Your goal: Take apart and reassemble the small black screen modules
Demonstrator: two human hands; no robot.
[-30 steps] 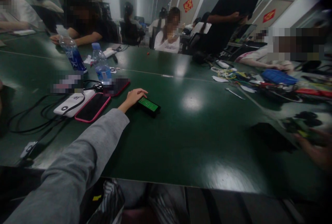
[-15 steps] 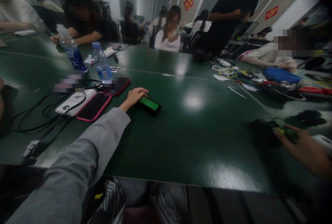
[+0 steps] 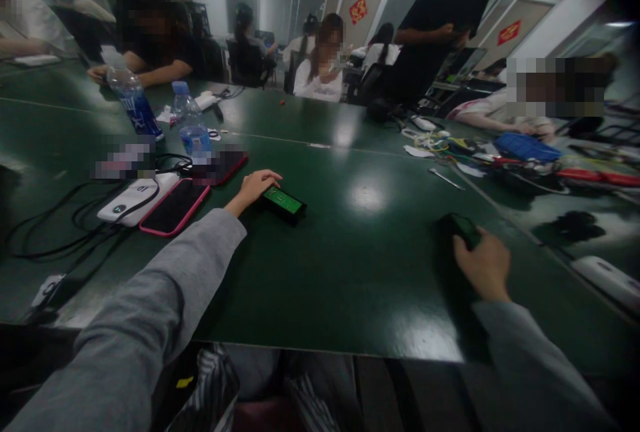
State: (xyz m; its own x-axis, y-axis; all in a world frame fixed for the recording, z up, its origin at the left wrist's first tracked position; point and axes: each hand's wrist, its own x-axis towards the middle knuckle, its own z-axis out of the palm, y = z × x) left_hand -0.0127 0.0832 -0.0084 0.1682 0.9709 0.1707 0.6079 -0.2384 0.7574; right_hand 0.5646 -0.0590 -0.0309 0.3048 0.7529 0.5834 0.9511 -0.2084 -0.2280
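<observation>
On the green table, a small black case with a green circuit board (image 3: 284, 203) in its top lies in front of me. My left hand (image 3: 256, 187) grips its far left end, fingers curled over the edge. Farther right, my right hand (image 3: 485, 262) is closed around a dark, blocky object (image 3: 461, 231), held low over the table; its kind is too dim and blurred to make out. The two hands are well apart, and nothing joins what they hold.
Left of my left hand lie a pink-edged phone (image 3: 175, 207), a white power bank (image 3: 137, 199), cables and two bottles (image 3: 193, 122). At the right are a wrench-like metal tool (image 3: 447, 179), a dark item (image 3: 575, 225), a white device (image 3: 607, 282) and tangled wires. Several people sit beyond.
My right hand has moved left and inward over the table from the right side, carrying the dark object. My left hand has stayed on the black case. The view has shifted slightly.
</observation>
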